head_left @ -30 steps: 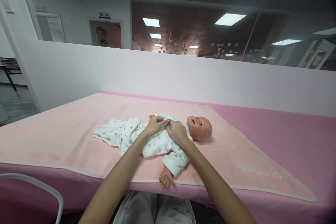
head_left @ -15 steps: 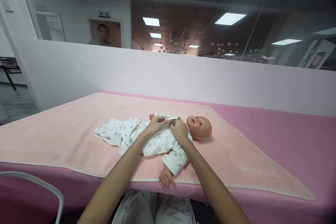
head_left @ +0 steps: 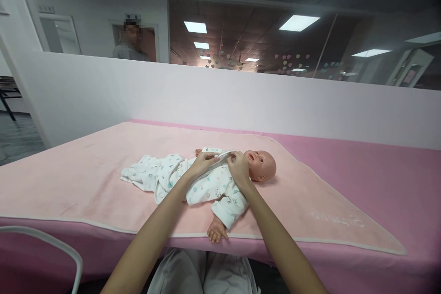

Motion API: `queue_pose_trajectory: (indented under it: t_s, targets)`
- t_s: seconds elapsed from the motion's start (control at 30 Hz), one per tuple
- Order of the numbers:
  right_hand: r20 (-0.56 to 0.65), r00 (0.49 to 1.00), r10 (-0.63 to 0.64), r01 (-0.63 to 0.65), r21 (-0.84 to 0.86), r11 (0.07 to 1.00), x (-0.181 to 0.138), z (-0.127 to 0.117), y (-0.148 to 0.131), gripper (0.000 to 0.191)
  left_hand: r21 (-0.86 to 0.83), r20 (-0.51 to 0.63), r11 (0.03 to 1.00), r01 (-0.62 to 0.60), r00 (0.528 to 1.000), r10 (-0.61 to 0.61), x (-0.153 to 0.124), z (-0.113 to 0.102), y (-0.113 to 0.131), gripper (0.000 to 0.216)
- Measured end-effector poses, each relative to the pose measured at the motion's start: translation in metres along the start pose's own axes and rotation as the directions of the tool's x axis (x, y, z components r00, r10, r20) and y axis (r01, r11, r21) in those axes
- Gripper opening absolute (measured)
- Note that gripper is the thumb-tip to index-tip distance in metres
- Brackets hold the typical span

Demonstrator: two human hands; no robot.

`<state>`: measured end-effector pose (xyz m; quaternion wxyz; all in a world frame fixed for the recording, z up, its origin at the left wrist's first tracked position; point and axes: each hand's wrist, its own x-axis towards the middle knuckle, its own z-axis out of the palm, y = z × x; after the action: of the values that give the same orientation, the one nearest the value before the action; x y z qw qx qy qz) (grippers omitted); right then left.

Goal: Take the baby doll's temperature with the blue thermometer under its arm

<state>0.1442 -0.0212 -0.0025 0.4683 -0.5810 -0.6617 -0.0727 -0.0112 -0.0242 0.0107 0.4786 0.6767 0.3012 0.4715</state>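
Observation:
A baby doll (head_left: 262, 165) lies on its back on a pale pink blanket (head_left: 103, 179), head to the right. It wears a white patterned romper (head_left: 206, 186). My left hand (head_left: 203, 163) pinches the romper's front edge at the chest. My right hand (head_left: 237, 169) grips the same fabric just below the doll's chin. Both hands are closed on the cloth and nearly touch each other. The doll's bare hand (head_left: 216, 234) hangs near the table's front edge.
The blanket covers a brighter pink padded table (head_left: 379, 179) backed by a low white partition (head_left: 241, 101). A white curved rail (head_left: 44, 243) stands at the lower left. A person (head_left: 130, 43) stands in a doorway behind the partition.
My right hand has slid along the romper's edge toward the doll's chin, with the left hand keeping its pinch. The person in the doorway has come further into view.

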Motion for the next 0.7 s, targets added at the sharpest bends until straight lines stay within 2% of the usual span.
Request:
queue_pose_trajectory:
  t_s: [0.07,0.17,0.3,0.4,0.47,0.53,0.63,0.7]
  targets:
    - [-0.152,0.987,-0.059,0.066,0.043,0.997,-0.001,-0.009,-0.004,0.017,0.031,-0.021,0.999,0.014,1.0,-0.013,0.001,-0.001,-0.004,0.042]
    - [-0.342,0.936,-0.082,0.109,0.062,0.992,0.002,-0.026,-0.008,0.021,0.171,-0.009,0.985,-0.008,1.0,0.01,0.001,-0.001,-0.006,0.039]
    - [-0.536,0.844,0.023,0.039,0.104,0.994,0.009,-0.044,-0.004,0.026,0.377,0.091,0.921,-0.1,0.993,0.07,-0.003,0.001,-0.002,0.028]
    - [-0.613,0.766,0.191,-0.028,0.265,0.964,0.014,-0.05,0.001,0.028,0.339,0.17,0.933,-0.119,0.983,0.064,-0.005,0.002,0.003,0.026]
    - [-0.579,0.745,0.331,-0.058,0.438,0.897,0.015,-0.05,0.001,0.028,0.222,0.185,0.971,-0.092,0.981,0.051,-0.005,0.002,0.005,0.027]
    - [-0.468,0.771,0.432,-0.069,0.613,0.787,0.014,-0.046,-0.001,0.029,0.072,0.142,0.997,-0.034,0.99,0.024,-0.003,0.0,0.003,0.033]
    - [-0.304,0.841,0.447,-0.06,0.77,0.636,0.009,-0.037,-0.01,0.029,-0.126,0.018,0.992,0.031,0.999,-0.029,0.001,-0.002,-0.002,0.047]
    - [-0.254,0.879,0.404,-0.043,0.801,0.598,0.005,-0.03,-0.018,0.028,-0.221,-0.054,0.975,0.032,0.998,-0.045,0.004,-0.004,-0.005,0.045]
